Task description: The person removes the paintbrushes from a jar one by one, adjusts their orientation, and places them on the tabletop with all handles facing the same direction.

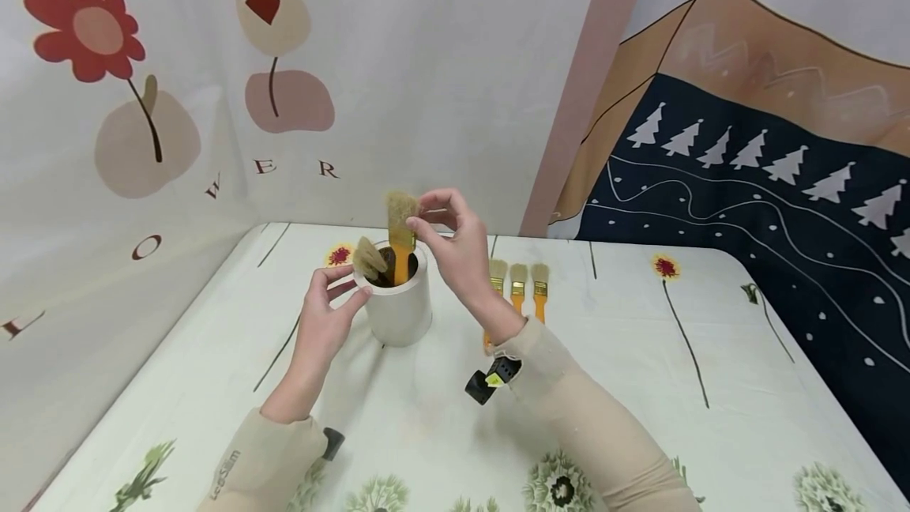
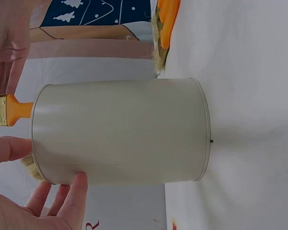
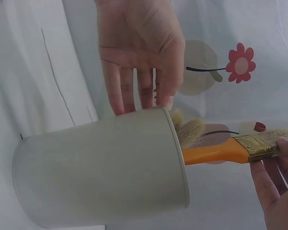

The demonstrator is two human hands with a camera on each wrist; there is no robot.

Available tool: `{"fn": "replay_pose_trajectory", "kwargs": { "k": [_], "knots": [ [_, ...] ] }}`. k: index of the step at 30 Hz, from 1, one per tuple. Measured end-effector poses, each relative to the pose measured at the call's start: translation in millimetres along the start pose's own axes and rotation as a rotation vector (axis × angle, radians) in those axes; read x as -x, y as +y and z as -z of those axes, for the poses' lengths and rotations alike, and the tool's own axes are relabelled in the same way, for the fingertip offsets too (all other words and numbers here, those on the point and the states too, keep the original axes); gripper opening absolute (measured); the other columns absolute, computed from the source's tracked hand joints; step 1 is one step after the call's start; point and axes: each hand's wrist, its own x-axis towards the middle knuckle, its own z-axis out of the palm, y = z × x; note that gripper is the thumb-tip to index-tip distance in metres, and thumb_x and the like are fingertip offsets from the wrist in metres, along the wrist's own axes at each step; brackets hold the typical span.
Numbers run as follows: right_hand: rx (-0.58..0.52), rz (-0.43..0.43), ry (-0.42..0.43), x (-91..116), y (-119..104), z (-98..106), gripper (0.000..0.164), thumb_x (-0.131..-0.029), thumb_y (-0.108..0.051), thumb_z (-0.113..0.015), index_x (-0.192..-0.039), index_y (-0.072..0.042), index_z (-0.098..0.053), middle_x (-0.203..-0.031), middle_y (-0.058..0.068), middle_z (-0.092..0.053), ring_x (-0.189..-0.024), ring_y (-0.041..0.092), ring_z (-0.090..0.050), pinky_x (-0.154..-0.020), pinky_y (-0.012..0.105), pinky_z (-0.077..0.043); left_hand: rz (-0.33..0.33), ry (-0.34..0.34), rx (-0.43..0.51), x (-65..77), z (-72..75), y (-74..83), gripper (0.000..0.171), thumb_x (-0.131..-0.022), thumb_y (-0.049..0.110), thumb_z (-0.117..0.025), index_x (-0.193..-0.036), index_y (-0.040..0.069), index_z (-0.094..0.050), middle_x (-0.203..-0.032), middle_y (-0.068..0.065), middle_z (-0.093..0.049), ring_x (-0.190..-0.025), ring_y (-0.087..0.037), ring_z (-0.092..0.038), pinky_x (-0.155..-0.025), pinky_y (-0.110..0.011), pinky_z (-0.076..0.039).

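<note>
A pale grey canister (image 1: pixel 400 318) stands upright on the table, its mouth facing up. My left hand (image 1: pixel 323 322) holds it near the rim, thumb on the near side and fingers against the outer left wall. Over the mouth, my right hand (image 1: pixel 455 247) pinches a paintbrush (image 3: pixel 216 153) around its bristles and metal band. The brush's bristles point up, and its orange handle reaches down into the canister, the lower end hidden. Other bristle heads (image 1: pixel 367 257) poke out at the canister's left rim, beside my left fingers.
Right of the canister, a row of three orange-handled paintbrushes (image 1: pixel 518 281) lies on the table, partly hidden by my right wrist. The flower-printed tablecloth (image 1: pixel 626 354) reaches back to a printed curtain (image 1: pixel 441 85).
</note>
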Motion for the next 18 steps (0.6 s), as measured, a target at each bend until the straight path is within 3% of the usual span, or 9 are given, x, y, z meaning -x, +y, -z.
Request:
{"fn": "replay_pose_trajectory", "kwargs": {
  "k": [12,18],
  "knots": [
    [-0.092,0.025,0.091,-13.9,-8.9,11.8,0.029,-0.091,-0.001,-0.069,-0.118,0.003,-0.057,-0.108,0.021,-0.061,-0.096,0.033,-0.067,-0.077,0.033,-0.061,0.003,-0.005,0.002,0.9,0.9,-0.3,0.051,-0.098,0.018,-0.060,-0.142,0.004,-0.039,-0.151,-0.013,-0.043,-0.141,-0.031,-0.043,-0.108,-0.047,-0.041],
    [-0.120,0.037,0.124,-21.5,-16.4,21.1,0.033,-0.091,-0.001,-0.069,-0.122,0.001,-0.058,-0.107,0.018,-0.062,-0.091,0.020,-0.066,-0.077,0.034,-0.061,-0.003,-0.005,0.000,1.3,0.2,0.2,0.050,-0.098,0.017,-0.060,-0.141,0.004,-0.038,-0.151,-0.014,-0.043,-0.141,-0.031,-0.043,-0.108,-0.048,-0.041]
  ]
}}
